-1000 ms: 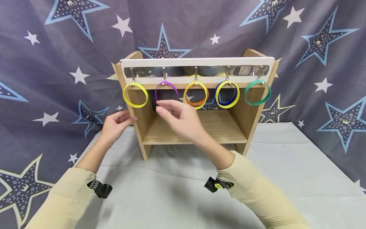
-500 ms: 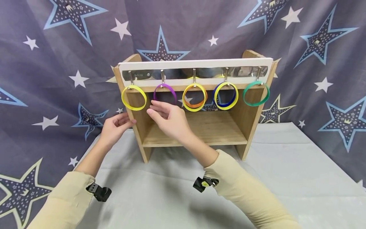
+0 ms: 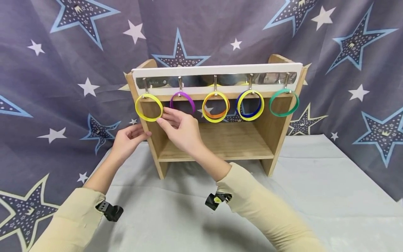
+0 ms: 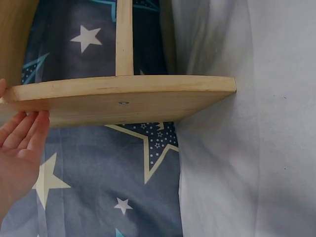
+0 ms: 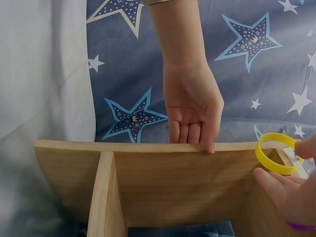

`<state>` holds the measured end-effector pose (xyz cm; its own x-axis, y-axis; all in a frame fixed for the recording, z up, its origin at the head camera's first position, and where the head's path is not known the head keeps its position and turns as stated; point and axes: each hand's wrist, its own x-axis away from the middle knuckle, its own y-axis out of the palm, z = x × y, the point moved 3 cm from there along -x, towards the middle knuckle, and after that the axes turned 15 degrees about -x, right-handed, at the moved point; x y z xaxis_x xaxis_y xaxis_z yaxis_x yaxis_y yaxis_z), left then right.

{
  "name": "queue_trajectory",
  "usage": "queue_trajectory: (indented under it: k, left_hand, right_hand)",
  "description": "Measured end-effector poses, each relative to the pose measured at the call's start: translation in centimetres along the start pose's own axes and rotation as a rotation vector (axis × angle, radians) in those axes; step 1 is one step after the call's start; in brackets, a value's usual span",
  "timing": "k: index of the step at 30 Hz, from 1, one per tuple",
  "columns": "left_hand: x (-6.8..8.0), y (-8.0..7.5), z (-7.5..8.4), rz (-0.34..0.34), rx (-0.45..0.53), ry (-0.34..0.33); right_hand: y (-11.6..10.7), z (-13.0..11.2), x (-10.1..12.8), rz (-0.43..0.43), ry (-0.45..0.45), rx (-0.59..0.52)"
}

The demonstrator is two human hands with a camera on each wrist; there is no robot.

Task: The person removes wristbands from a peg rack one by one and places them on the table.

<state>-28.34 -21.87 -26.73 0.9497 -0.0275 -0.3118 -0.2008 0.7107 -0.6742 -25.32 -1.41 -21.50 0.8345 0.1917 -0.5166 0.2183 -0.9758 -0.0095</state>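
Yellow ring hangs from the leftmost hook of the rail, at the left end of the wooden shelf, and our right hand has reached across to it. Our fingers are stretched out and only lightly bent, their tips at the ring's lower right edge; we cannot tell from the head view whether they touch it or merely sit beside it, and nothing is clasped. In the right wrist view the ring shows just above our fingers, with a small gap between them.

Our left hand lies flat against the outer face of the shelf's left side panel, fingers straight, holding nothing; pressed there, it seems to steady the unit while the other hand works at the hooks.

Moving outward along the metal rail, each hook carries its own load: a purple ring, a yellow ring over an orange one, a yellow ring over a blue one, and a green ring at the far right. All hang freely in front of the open compartment, easy to reach from the front. The shelf stands on the table, which wears a pale cloth, and a star-printed backdrop hangs behind.
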Motion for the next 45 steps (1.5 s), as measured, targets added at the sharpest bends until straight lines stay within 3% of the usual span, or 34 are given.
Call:
queue_trajectory:
  k: [16,24,45]
  left_hand:
    - [0.2,0.5,-0.3,-0.027,-0.017,-0.013]
    - [0.3,0.4,-0.2,-0.020,-0.031,-0.020]
    - [0.0,0.1,0.1,-0.013,-0.042,-0.025]
  right_hand:
    - [1.1,-0.1,-0.2,0.114,-0.119,-0.085]
    - [1.3,-0.1,-0.3,0.176,-0.141,-0.053]
    - [1.2,-1.3,-0.8,0.175,-0.159,-0.192]
